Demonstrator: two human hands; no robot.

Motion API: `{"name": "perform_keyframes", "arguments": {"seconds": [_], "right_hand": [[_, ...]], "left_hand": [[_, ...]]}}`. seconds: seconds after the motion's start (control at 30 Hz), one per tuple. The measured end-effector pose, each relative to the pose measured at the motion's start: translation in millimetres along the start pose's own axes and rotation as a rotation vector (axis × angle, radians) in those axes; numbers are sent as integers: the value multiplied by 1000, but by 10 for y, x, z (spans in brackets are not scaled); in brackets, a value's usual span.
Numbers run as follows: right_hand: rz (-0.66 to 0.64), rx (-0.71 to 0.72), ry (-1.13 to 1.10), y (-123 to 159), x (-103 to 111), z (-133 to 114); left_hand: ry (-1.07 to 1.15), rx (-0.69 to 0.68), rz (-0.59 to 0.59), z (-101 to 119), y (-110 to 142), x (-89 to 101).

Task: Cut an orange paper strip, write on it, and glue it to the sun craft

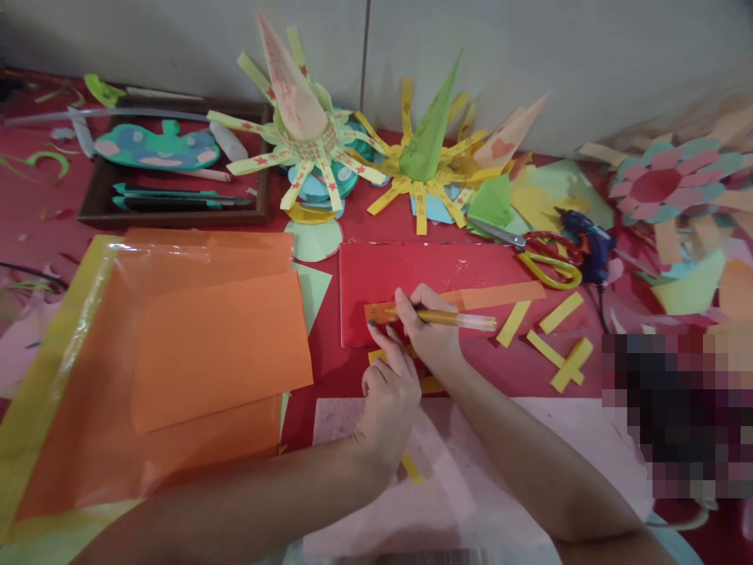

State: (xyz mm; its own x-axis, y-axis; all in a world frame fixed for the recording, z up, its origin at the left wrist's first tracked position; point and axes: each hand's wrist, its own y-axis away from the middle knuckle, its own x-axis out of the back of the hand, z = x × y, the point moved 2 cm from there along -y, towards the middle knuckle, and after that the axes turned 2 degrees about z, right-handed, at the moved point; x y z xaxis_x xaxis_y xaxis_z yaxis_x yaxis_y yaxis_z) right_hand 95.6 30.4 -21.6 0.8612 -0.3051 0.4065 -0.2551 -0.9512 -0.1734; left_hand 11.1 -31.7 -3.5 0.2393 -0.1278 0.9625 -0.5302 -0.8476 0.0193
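Note:
My right hand (432, 322) is closed around a gold pen (447, 318), its tip touching the left end of an orange paper strip (500, 294). Small dark marks show near that end. With its forefinger stretched out, my left hand (391, 392) presses at the strip's lower edge; the other fingers are partly curled and hold nothing I can see. Beneath the strip lies a flat red board (376, 271). Short yellow strips (562, 314) are scattered to the right, and a few more lie partly hidden under my hands.
Orange sheets (223, 353) in a clear sleeve lie left. Behind stand paper cones with fringed strips, one pale (291, 86), one green (429, 133). Scissors (550, 263) and a glue gun (588, 243) lie right. A brown tray (176, 212) holds cutters. Pink paper (500, 471) lies in front.

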Motion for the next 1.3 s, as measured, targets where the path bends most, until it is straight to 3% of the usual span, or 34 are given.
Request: {"name": "perform_keyframes", "arguments": {"seconds": [0.2, 0.53, 0.9, 1.1, 1.3], "right_hand": [[-3, -71, -37, 20, -8, 26], [48, 78, 44, 1, 1, -19], [31, 133, 42, 23, 2, -42], [78, 3, -29, 11, 37, 65], [76, 24, -5, -1, 39, 40]], "left_hand": [[-28, -13, 6, -10, -8, 11], [-167, -17, 87, 14, 1, -14], [-72, -26, 43, 2, -1, -2], [-45, 15, 60, 6, -6, -17], [-103, -8, 78, 17, -3, -20]]}}
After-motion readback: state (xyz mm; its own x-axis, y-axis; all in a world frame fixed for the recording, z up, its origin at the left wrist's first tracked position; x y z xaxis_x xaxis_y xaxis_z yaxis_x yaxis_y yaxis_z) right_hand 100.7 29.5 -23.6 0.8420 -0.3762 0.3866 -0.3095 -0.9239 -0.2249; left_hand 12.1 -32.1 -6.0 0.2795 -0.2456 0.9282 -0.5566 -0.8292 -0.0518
